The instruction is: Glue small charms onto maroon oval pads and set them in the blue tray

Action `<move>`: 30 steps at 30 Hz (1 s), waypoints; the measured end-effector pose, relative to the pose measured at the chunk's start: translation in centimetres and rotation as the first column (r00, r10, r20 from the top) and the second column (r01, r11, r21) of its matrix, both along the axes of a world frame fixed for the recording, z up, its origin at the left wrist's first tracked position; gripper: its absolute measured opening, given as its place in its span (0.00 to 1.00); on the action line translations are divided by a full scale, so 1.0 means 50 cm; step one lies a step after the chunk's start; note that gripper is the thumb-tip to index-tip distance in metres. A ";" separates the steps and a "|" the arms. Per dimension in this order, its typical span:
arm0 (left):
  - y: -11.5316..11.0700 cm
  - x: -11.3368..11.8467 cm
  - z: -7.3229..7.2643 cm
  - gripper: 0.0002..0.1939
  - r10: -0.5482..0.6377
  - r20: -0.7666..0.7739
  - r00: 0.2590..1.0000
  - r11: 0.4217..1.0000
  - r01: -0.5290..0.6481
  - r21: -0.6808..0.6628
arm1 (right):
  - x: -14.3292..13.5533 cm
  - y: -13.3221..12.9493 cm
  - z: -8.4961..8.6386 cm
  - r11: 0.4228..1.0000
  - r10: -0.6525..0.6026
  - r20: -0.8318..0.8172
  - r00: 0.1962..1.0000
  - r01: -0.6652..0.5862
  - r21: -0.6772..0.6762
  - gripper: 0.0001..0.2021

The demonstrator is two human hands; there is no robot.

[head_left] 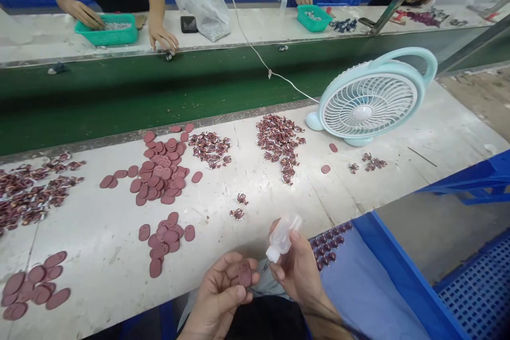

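Left grip: the left hand pinches a dark red oval disc between thumb and fingers, face up, at the near edge of the worktop.
Right grip: the right hand is wrapped around a small clear squeeze bottle, nozzle tilted down toward the disc, its tip just beside it.
Step in hand: by the look of it, a drop from the bottle is being put on the held disc; whether the tip touches cannot be told.
Next move calls for: a steady disc, a light squeeze, and the tip kept over the disc's face.
Beyond the disc: a small heap of loose discs lies to its left, a bigger heap farther off.
Patterned pieces: piles lie well beyond the disc, near a pale blue fan.
Right of the disc: a blue tray carrying rows of finished pieces.
Far side: other people's hands work at green trays across the belt.
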State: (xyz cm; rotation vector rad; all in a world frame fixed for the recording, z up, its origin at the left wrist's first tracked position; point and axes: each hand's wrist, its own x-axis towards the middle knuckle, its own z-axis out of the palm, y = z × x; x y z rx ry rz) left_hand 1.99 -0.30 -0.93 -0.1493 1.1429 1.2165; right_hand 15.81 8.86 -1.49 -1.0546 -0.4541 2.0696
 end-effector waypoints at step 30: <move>0.007 0.004 -0.001 0.16 0.073 -0.088 0.993 0.997 -0.072 0.010 | -0.008 -0.066 -0.001 0.861 -0.103 0.472 0.875 -0.160 0.484 0.11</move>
